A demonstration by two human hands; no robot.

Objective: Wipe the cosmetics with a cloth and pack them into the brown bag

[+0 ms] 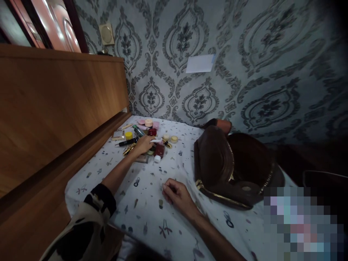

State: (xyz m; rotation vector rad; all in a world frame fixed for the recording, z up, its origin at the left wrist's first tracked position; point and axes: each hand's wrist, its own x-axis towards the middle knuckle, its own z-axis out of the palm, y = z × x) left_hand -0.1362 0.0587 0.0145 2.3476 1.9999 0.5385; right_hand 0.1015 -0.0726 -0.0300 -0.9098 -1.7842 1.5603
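Observation:
My left hand reaches into a cluster of cosmetics on the cloth-covered table. Its fingers are closed at a slim white item, whose kind I cannot make out. Around that hand lie a dark red bottle with a white cap, a red jar, a green-capped clear bottle, a black tube and a yellow-lidded jar. Gold-coloured tubes lie beside the wrist. Nearer to me, my right hand rests on the cloth with curled fingers and nothing visible in them.
An unzipped brown leather bag stands on the right, with a brown object behind it. Along the left runs a wooden panel. The patterned wall closes off the back of the table.

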